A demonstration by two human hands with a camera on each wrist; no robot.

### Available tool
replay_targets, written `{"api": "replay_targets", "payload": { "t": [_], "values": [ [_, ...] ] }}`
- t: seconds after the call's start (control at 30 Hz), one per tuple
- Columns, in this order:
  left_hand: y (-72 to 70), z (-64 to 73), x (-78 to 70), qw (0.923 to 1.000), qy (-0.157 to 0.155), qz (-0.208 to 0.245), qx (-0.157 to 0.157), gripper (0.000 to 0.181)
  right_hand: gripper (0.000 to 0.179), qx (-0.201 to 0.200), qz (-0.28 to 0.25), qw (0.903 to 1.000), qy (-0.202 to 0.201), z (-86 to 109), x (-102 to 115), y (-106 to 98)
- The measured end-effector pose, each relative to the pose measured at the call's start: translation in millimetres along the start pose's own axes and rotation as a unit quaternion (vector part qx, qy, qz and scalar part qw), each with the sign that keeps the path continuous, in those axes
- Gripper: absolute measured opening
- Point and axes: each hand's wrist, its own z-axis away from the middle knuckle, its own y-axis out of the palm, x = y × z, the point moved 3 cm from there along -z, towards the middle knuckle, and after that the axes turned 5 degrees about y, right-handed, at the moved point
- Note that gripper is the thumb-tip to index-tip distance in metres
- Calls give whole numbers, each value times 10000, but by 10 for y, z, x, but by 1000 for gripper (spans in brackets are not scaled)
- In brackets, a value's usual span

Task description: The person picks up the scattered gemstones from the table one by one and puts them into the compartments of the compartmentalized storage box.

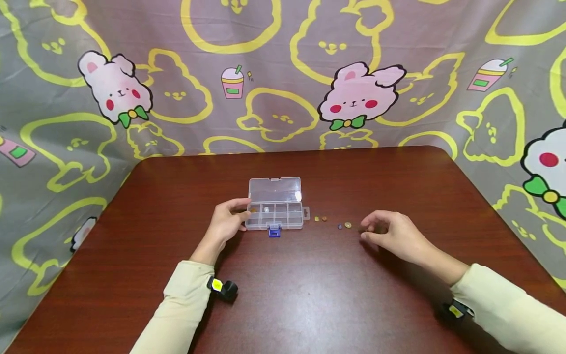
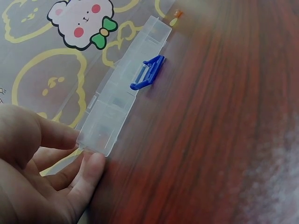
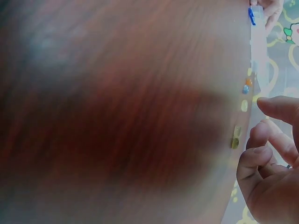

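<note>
1. Left hand point(image 1: 224, 221) pinches the open case point(image 1: 289, 226) at its left end; an uneven pull could tip it.
2. Right hand point(image 1: 399, 235), loosely curled, seemingly holding nothing, near the loose beads point(image 1: 348, 225) right of the case; a careless brush could scatter them.

Your left hand point(image 1: 224, 222) blocks the left end of the box point(image 1: 289, 226). The raised lid point(image 1: 275, 190) bars the way in from behind, but you can reach the compartments from above. The latch point(image 1: 274, 231) juts out in front, the tab point(image 1: 306, 213) at the right end. Low stones point(image 1: 348, 225) lie between the tab and your right hand point(image 1: 398, 236); you can pass over them, or along the table point(image 1: 309, 290) on your side of them. The curtain point(image 1: 283, 115) walls off the back.
</note>
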Motion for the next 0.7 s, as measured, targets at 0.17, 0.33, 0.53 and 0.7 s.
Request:
{"api": "replay_targets", "payload": {
  "t": [0.17, 0.33, 0.53, 0.7],
  "values": [
    [0, -1, 4, 10000, -1, 5, -14, 38, 18, 1, -29, 10000, 50, 22, -64, -15],
    [7, -4, -5, 10000, 17, -2, -14, 37, 17, -97, 34, 9999, 94, 39, -129, -40],
    [8, 3, -2, 10000, 9, -42, -23, 37, 17, -57, 50, 9997, 223, 36, -183, -52],
    [11, 10, -2, 10000, 26, -39, -31, 37, 16, 4, 53, 9996, 285, 13, -215, -53]
  ]
}}
